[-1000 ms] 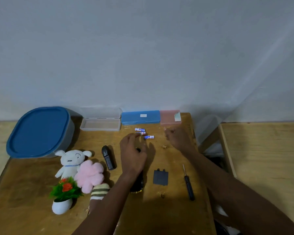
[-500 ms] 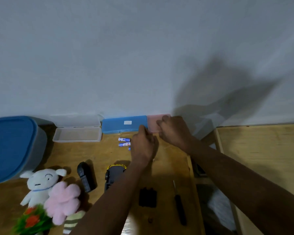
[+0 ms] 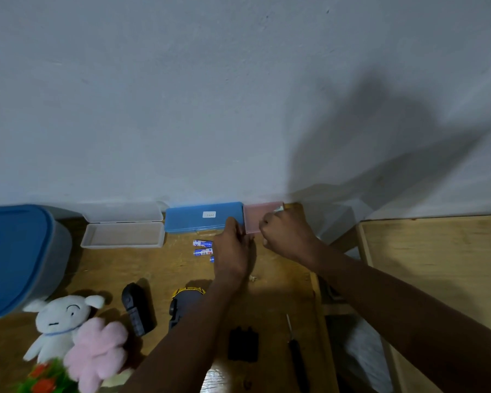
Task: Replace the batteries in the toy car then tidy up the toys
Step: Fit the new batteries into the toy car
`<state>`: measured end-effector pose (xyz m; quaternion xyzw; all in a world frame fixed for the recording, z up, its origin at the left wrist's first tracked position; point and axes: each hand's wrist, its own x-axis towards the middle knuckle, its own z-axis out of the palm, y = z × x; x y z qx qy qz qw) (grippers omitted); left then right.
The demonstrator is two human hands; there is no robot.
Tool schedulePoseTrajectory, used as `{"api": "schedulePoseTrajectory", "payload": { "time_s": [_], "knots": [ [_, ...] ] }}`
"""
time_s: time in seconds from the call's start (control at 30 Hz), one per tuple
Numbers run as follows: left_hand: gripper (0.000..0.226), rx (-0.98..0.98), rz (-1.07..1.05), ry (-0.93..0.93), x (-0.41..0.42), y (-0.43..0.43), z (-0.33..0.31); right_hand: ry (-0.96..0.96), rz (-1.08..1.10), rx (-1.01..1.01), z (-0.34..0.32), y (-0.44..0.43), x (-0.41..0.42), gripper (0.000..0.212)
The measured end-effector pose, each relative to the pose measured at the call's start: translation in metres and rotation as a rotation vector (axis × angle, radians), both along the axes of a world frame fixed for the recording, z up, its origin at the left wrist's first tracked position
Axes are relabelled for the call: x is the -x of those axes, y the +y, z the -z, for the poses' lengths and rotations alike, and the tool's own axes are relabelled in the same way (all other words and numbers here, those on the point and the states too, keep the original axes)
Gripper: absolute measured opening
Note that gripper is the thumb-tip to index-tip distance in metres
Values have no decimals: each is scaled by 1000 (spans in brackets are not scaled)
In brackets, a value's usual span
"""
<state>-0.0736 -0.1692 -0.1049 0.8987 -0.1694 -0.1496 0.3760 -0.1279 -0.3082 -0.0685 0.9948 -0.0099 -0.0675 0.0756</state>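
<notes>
Both hands are at a small pink box [image 3: 260,216] against the wall. My left hand [image 3: 233,249] grips its front left corner, and my right hand [image 3: 285,236] closes on its front right edge. Three blue-and-white batteries [image 3: 202,243] lie loose just left of my left hand, the nearest one partly hidden by it. The grey and yellow toy car [image 3: 182,303] lies upside down nearer to me, half covered by my left forearm. Its black battery cover [image 3: 243,343] and a black screwdriver [image 3: 295,347] lie to the right of it.
A shut blue case [image 3: 203,218] and an open clear case [image 3: 122,235] line the wall. A large blue-lidded tub [image 3: 14,256] stands at the left. A black remote [image 3: 136,307], white plush [image 3: 58,319], pink plush [image 3: 97,350] and toy plant [image 3: 44,380] lie at front left. The table edge [image 3: 319,293] drops off at the right.
Both hands moved from the middle of the table to the pink box at the wall. My left hand came off the toy car. The view tilted up and closer.
</notes>
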Motion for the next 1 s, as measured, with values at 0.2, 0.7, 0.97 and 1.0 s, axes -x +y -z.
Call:
{"api": "schedulePoseTrajectory", "payload": {
  "time_s": [0.2,0.7,0.97,1.0],
  "knots": [
    [20,29,72,-24,0,5,1,-156,107,-148,-3,-5,-3,13],
    [23,-56,274,-102,-9,13,-1,-425,94,-334,39,-6,-19,12],
    [17,-32,245,-100,-9,12,-4,-329,67,-496,58,-9,-19,18],
    [16,-28,243,-95,-9,13,-4,-338,68,-501,59,-9,-17,19]
  ]
}}
